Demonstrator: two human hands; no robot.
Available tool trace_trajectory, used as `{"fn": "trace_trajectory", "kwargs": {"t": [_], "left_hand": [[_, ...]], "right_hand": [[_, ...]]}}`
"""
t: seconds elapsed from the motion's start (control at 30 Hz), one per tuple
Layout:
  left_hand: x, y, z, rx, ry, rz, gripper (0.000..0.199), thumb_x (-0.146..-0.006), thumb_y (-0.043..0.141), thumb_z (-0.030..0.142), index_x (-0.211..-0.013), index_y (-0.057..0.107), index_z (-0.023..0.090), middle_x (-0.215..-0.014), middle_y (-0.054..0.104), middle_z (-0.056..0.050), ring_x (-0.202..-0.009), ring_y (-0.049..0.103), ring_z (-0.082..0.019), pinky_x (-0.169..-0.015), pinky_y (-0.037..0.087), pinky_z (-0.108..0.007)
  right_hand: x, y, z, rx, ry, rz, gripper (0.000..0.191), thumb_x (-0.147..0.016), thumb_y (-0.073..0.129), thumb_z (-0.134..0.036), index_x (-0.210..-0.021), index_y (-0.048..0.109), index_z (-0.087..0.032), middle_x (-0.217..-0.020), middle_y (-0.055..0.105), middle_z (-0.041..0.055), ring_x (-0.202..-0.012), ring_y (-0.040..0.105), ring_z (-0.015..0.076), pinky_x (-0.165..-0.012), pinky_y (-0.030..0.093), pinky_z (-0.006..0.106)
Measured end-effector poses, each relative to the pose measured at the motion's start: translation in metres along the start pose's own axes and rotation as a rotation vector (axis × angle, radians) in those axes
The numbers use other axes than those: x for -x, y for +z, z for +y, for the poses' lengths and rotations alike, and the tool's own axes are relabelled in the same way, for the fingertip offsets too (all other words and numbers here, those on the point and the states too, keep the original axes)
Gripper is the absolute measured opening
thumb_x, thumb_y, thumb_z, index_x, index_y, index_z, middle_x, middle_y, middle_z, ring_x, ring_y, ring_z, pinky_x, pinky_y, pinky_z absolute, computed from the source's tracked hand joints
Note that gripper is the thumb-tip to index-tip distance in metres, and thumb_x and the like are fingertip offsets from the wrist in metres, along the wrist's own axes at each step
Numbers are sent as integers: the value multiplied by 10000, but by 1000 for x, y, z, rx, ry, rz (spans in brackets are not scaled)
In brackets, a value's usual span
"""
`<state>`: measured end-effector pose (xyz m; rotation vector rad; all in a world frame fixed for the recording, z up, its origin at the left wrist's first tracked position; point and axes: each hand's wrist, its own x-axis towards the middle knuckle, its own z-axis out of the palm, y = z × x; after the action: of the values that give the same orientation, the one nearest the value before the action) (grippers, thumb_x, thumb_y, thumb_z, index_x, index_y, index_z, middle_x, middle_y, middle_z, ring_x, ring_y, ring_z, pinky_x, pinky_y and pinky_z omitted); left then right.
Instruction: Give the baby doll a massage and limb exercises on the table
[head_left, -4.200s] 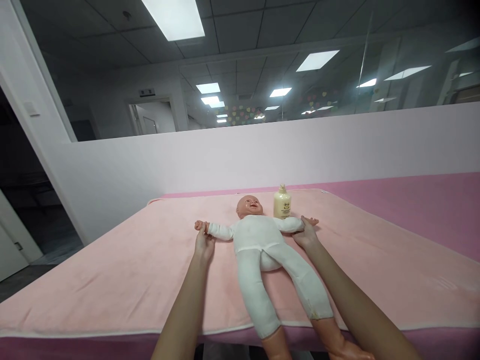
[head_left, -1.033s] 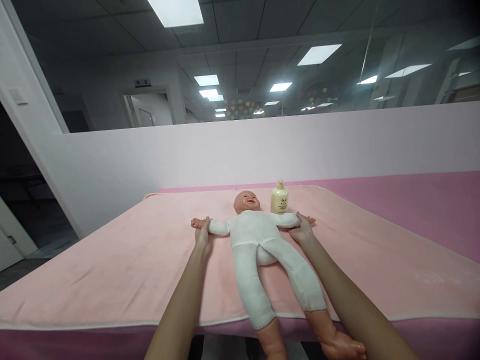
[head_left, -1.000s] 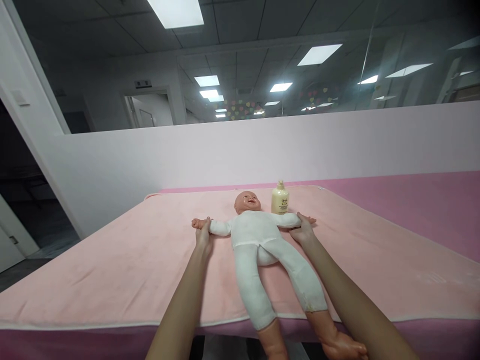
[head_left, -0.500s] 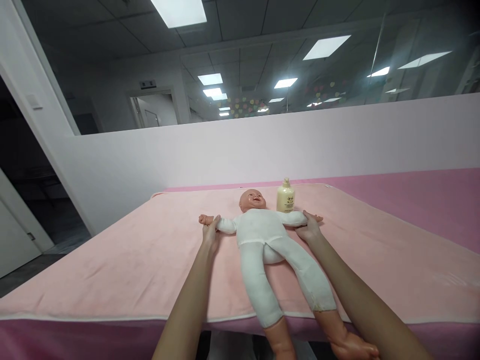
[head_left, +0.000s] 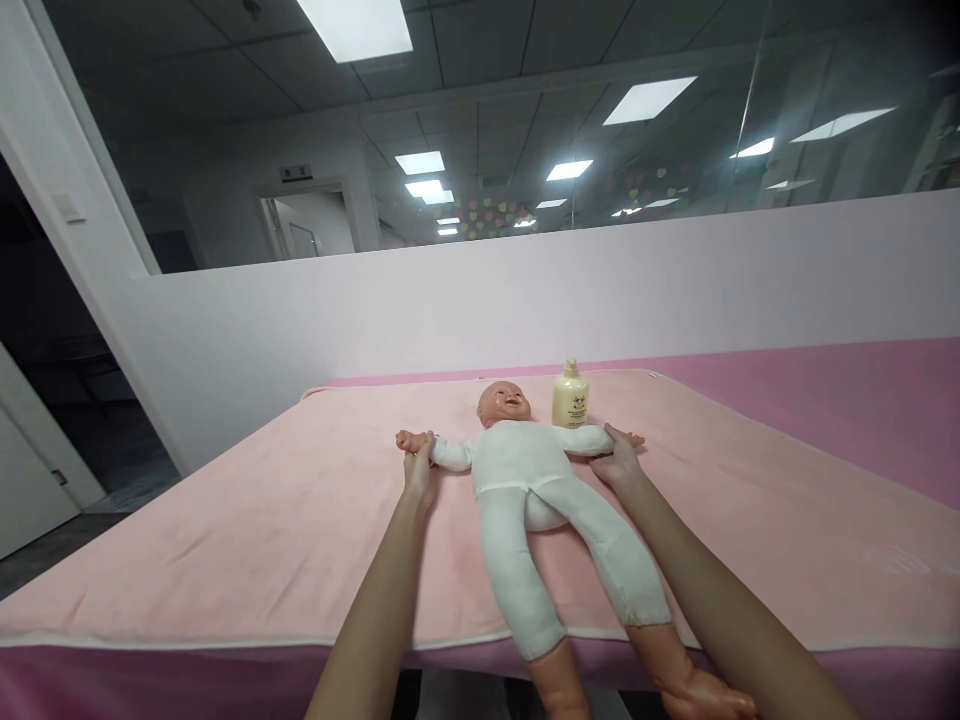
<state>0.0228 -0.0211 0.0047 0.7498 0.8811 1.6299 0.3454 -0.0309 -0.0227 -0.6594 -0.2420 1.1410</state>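
A baby doll (head_left: 521, 458) with a white cloth body lies face up, its arms spread and its lower legs hanging past the near edge of a pink blanket (head_left: 247, 530). My left hand (head_left: 421, 470) is closed round the doll's arm at the wrist on the left side. On the right side, my right hand (head_left: 618, 458) grips the other arm near its wrist. Just behind that arm a pale yellow pump bottle (head_left: 571, 397) stands upright, to the right of the doll's head.
A low white wall (head_left: 525, 300) with a window above it runs behind the table. Pink surface (head_left: 862, 400) shows beyond the blanket at the right. A white door (head_left: 37, 460) stands at the far left.
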Motion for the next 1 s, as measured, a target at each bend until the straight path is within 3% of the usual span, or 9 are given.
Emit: {"fn": "trace_trajectory", "kwargs": {"t": [0.13, 0.33, 0.77, 1.0], "left_hand": [[-3, -3, -1, -33, 1, -25, 257, -715, 696, 271, -909, 560, 174, -922, 597, -35, -809, 568, -124, -698, 444, -241], [-5, -4, 0, 32, -6, 12, 465, -699, 691, 131, -1100, 489, 252, -1034, 570, -22, -863, 562, -112, -739, 453, -238], [-1, -4, 4, 91, -22, 8, 458, -723, 636, 34, -1101, 480, 241, -921, 571, -14, -810, 574, -83, -844, 471, -260], [-1, -3, 5, 31, -26, 31, 437, -724, 646, 58, -1089, 489, 240, -986, 566, -27, -840, 574, -97, -862, 470, -283]], "right_hand": [[9, 7, -3, -5, 86, 130, 38, -822, 499, -240, -836, 527, -219, -794, 639, -14, -698, 609, 127, -644, 566, 260], [15, 11, -5, -27, 76, 131, 37, -830, 497, -219, -823, 533, -222, -765, 642, -27, -674, 610, 115, -561, 544, 217], [18, 15, -7, -14, 100, 161, 34, -825, 503, -234, -810, 534, -229, -726, 634, -28, -642, 602, 117, -551, 540, 221], [17, 15, -8, -9, 128, 190, 27, -814, 515, -229, -828, 539, -230, -752, 633, -31, -666, 604, 116, -658, 559, 250]]}}
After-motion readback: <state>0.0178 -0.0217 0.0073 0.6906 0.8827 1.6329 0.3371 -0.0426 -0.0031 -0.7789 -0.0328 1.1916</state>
